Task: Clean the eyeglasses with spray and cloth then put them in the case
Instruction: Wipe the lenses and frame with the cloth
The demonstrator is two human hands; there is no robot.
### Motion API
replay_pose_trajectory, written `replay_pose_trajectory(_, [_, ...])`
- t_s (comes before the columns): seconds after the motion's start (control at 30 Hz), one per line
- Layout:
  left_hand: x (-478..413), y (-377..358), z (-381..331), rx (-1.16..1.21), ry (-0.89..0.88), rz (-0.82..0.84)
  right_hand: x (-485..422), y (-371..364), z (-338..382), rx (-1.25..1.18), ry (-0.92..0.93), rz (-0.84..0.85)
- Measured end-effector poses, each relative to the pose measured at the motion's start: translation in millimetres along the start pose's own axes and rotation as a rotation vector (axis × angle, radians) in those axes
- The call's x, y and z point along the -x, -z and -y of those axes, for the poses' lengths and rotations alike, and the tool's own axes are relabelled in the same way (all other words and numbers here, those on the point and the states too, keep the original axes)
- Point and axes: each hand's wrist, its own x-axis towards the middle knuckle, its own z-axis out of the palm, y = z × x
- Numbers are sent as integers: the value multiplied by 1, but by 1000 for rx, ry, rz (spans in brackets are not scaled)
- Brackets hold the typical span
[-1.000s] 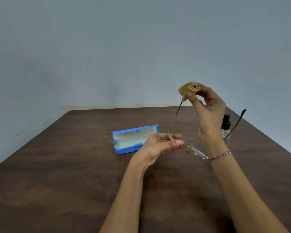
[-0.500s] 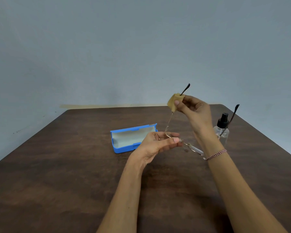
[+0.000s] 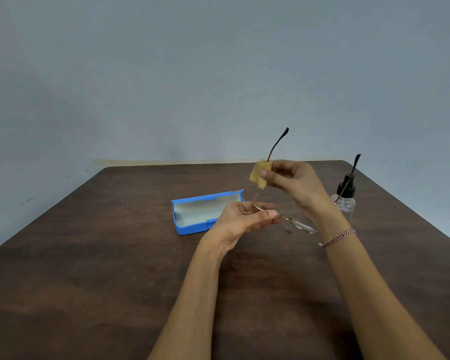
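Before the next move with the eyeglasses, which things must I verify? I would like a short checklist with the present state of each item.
1. Left hand holds the eyeglasses by the front frame: ok.
2. Right hand pinches the cloth around one temple arm: ok.
3. Case lies open on the table: ok.
4. Both temples folded for the case: not ok, both stand up.
5. Lenses clean: cannot tell.
6. Spray bottle upright on the table: ok.
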Motion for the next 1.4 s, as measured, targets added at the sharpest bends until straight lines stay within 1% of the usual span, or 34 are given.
replay_pose_trajectory(0.17, [0,1,-2,19,10,-53,-1,2,-7,232,-91,181])
replay_pose_trajectory(0.27, [-2,1,1,-20,8,-68,-1,2,-9,315,-129,231])
replay_pose_trajectory(0.33, [-2,0,2,-22,8,-75,0,2,-8,289,-117,200])
replay_pose_trajectory(0.4, [-2,0,1,-19,10,-76,0,1,-5,221,-64,96])
replay_pose_trajectory(0.47, [-2,-1,2,-22,10,-69,-1,1,-2,95,-23,-14])
replay_pose_trajectory(0.5, [-2,-1,1,-25,10,-70,-1,1,-1,41,-16,-42])
replay_pose_trajectory(0.57, [-1,-2,1,-32,7,-78,-1,2,-2,24,-36,-29])
replay_pose_trajectory(0.7, [-2,-2,1,-10,4,-83,1,1,-8,202,-204,184])
replay_pose_trajectory(0.73, [-2,-1,1,-4,8,-85,1,0,-8,227,-219,205])
replay_pose_trajectory(0.77, [-2,-1,1,-3,8,-89,1,0,-7,222,-206,190])
replay_pose_trajectory(0.83, [-2,-1,1,-6,3,-89,0,-2,-5,159,-131,97])
replay_pose_trajectory(0.87, [-2,-1,2,-5,4,-86,1,-2,-3,103,-99,45])
replay_pose_trajectory(0.93, [-2,-2,2,-6,11,-86,1,-1,0,-15,-93,-16])
replay_pose_trajectory(1.0, [-2,-2,3,-19,5,-92,2,0,1,-33,-146,11])
replay_pose_trajectory(1.07, [-3,-1,3,-4,-4,-94,3,-1,0,49,-215,92])
replay_pose_trajectory(1.13, [-3,-1,2,22,-2,-93,3,-4,-2,107,-233,143])
replay_pose_trajectory(1.2, [-2,0,2,30,1,-86,3,-4,-3,69,-197,111])
replay_pose_trajectory(1.4, [-3,-1,3,12,-1,-77,-1,1,2,-76,-70,-77])
